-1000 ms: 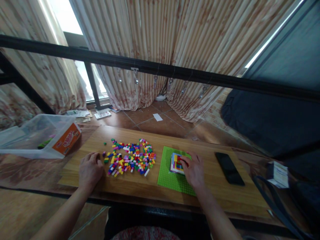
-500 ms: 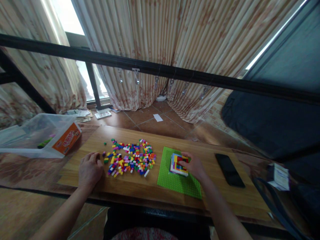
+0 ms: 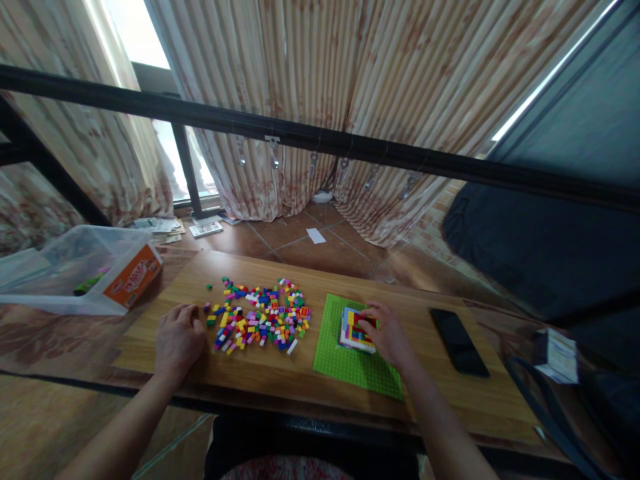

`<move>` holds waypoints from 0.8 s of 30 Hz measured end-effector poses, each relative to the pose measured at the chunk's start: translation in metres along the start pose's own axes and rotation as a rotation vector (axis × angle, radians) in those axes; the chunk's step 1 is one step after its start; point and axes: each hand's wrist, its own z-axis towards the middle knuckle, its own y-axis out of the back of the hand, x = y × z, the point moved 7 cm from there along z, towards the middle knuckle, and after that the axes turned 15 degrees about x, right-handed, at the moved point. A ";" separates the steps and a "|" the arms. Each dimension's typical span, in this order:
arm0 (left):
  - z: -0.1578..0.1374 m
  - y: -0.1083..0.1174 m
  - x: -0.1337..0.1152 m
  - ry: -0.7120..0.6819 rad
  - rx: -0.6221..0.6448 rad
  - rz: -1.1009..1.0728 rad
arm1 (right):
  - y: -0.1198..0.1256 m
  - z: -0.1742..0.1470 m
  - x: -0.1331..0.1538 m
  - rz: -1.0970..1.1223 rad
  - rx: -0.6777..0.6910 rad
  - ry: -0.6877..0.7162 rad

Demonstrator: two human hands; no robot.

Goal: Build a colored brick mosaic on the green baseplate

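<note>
My right hand bends over the right side of a low square build of toy bricks, its thumb and forefinger close together at the top. Whatever lies between those fingertips is too small to make out. White, light blue, yellow and red bricks show in the build, which sits on a green studded baseplate. On the wood at the left rests my left hand, fingers curled under and nothing visible in it. Just right of it spreads a pile of loose, many-coloured toy bricks.
A black phone lies right of the baseplate on the wooden board. Left of the board stands a clear plastic bin with an orange label. A dark rail crosses beyond the board, before curtains.
The fingers of my right hand have shifted slightly over the top right of the brick build. My left hand stays in place beside the loose bricks.
</note>
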 end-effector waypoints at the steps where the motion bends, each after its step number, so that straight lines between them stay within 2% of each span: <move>1: 0.000 0.000 0.000 0.001 0.000 -0.004 | 0.000 0.000 0.000 -0.008 0.008 0.003; 13: 0.000 -0.001 0.000 0.004 0.008 -0.017 | -0.006 0.003 0.001 0.000 0.082 0.024; 24: 0.000 0.000 -0.001 -0.003 -0.007 0.006 | -0.004 0.001 0.005 -0.016 0.091 0.042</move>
